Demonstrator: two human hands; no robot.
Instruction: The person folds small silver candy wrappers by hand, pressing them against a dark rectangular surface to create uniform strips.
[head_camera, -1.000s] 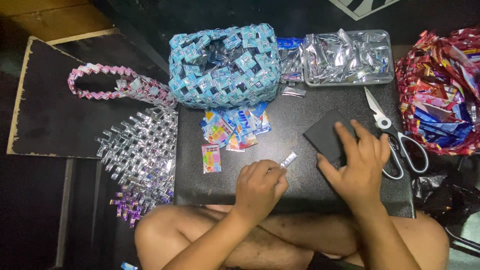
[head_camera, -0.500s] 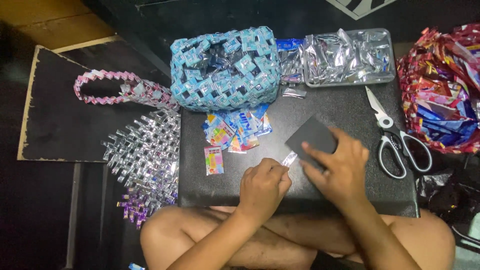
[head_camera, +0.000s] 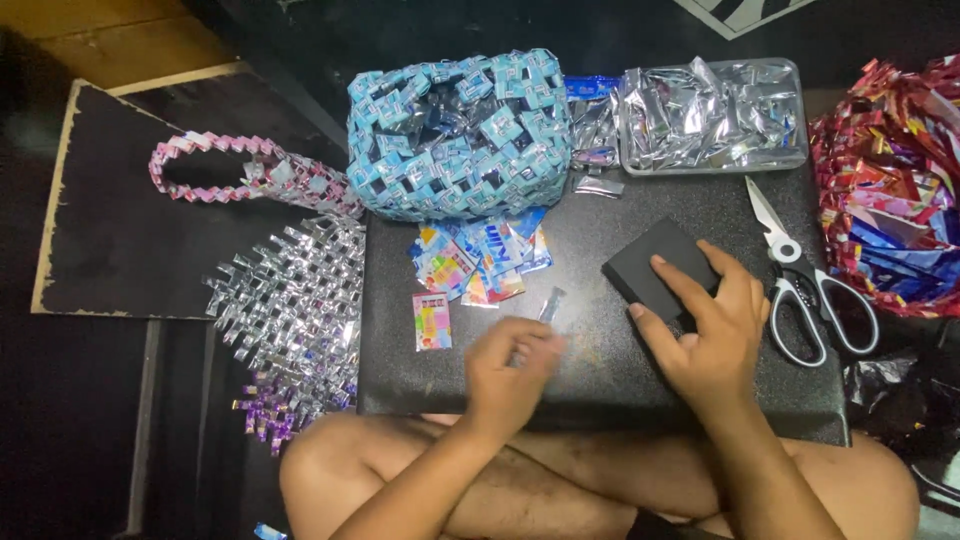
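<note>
Two hands: left hand (head_camera: 510, 375) pinches foil strip (head_camera: 549, 304); right hand (head_camera: 712, 335) presses black block (head_camera: 650, 268).

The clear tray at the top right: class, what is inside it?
The clear tray holds a heap of crumpled silver foil wrappers. Whatever lies beneath the heap, and the tray's floor, is covered.

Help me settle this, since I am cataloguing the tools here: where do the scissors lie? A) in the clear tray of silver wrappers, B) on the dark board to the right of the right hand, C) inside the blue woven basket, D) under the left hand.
B: the scissors lie flat on the dark board, just right of the right hand.
</note>
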